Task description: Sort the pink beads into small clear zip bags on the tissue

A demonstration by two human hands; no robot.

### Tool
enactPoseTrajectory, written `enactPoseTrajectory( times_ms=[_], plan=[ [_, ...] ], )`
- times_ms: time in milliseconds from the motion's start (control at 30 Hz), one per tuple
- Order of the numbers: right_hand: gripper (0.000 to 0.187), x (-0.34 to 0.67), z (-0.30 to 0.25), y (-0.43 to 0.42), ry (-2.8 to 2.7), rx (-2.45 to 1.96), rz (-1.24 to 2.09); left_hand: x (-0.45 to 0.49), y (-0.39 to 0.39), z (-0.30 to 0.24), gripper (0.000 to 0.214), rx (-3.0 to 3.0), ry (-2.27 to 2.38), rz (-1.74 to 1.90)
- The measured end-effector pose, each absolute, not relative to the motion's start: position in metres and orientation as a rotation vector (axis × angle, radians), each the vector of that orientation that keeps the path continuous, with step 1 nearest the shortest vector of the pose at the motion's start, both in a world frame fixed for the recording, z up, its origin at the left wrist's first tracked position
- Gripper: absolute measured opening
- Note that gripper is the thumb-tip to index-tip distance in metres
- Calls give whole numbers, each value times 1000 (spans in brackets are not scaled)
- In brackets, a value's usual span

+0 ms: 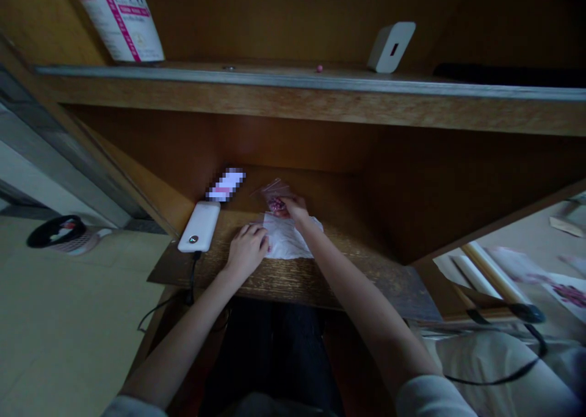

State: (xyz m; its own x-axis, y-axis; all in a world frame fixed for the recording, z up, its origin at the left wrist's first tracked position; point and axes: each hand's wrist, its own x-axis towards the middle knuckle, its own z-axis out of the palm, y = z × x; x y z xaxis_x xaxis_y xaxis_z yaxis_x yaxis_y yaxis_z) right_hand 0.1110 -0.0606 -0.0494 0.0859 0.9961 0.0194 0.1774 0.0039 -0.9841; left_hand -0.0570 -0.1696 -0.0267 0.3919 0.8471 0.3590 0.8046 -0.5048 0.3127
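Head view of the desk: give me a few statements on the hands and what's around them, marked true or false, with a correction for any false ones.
1. The right hand is at a clear plastic bag with pink contents. True.
2. The left hand holds the white power bank. False: it rests on the wooden desk beside a crumpled white sheet, apart from the power bank.
3. A black cable runs from the power bank down past the desk's front edge. True.
4. The phone lies on the floor next to the bin. False: it lies on the desk, beside the power bank; only the bin is on the floor.
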Motion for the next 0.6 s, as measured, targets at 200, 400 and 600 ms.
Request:
enactPoseTrajectory(
  times_ms=[200, 400, 600],
  plan=[
    [25, 120, -43, -73, -1317, -1573, 909, -65, -176, -22, 33, 2614, 1466, 641],
    [44, 123, -18, -88, -1592, -2003, 569, -84, -177, -26, 41, 2618, 1240, 579],
    [60, 127, -11, -107, -1652, -2156, 364, -91, -166, -24, 30, 2640, 1179, 646]
  ],
)
